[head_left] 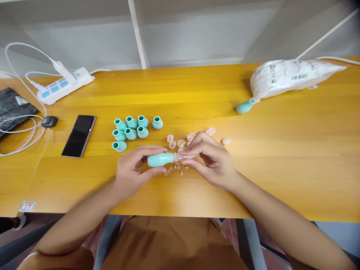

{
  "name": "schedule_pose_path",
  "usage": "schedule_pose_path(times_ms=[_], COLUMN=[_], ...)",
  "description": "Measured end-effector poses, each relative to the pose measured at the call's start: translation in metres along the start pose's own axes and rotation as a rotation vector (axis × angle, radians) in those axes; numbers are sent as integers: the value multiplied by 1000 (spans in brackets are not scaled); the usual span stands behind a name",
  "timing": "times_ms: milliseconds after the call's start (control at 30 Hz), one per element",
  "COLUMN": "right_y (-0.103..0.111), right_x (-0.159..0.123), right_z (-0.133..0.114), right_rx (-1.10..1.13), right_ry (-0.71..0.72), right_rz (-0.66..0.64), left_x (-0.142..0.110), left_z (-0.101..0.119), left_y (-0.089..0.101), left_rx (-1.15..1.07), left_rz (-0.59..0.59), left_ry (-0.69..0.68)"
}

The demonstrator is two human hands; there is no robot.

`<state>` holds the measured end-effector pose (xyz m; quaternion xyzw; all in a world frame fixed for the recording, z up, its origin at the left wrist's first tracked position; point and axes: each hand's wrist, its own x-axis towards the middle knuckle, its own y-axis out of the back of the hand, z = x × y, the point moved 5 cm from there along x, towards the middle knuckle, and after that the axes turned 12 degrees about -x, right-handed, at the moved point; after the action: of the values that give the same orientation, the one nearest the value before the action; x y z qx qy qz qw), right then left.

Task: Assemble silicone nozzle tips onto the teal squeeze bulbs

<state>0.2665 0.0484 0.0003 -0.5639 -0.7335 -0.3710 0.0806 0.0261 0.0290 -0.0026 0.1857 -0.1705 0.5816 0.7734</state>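
My left hand (135,168) is closed around a teal squeeze bulb (160,160), which lies sideways with its neck toward the right. A clear tapered nozzle (180,156) sits at the bulb's neck, and my right hand (212,159) pinches it between thumb and fingers. How deep the nozzle sits in the neck I cannot tell. Just beyond my hands are several clear plastic collars (181,143), partly hidden by my right hand. Tiny rings and bits (170,169) lie scattered beneath the bulb. A small translucent piece (225,141) rests beyond my right hand.
Several open-necked teal bulbs (131,133) stand grouped at left-centre. A phone (79,135), a power strip (66,85) with white cables and a dark cloth pouch (14,110) occupy the left side. At the back right lies a white plastic bag (295,78), with another teal bulb (245,106) at its end.
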Motion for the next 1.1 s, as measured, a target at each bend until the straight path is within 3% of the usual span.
schedule_pose_path(times_ms=[167, 833, 967, 1100], right_y=[-2, -8, -9, -14], right_x=[-1, -4, -5, -6], right_z=[3, 8, 10, 15], right_rx=[3, 71, 112, 251], right_ry=[19, -83, -149, -317], right_rz=[29, -16, -42, -113], left_x=[-3, -5, -3, -1], left_z=[-5, 3, 7, 11], left_y=[-1, -3, -4, -6], left_rx=[-64, 103, 164, 230], left_rz=[13, -106, -125, -158], left_ry=[31, -50, -136, -210])
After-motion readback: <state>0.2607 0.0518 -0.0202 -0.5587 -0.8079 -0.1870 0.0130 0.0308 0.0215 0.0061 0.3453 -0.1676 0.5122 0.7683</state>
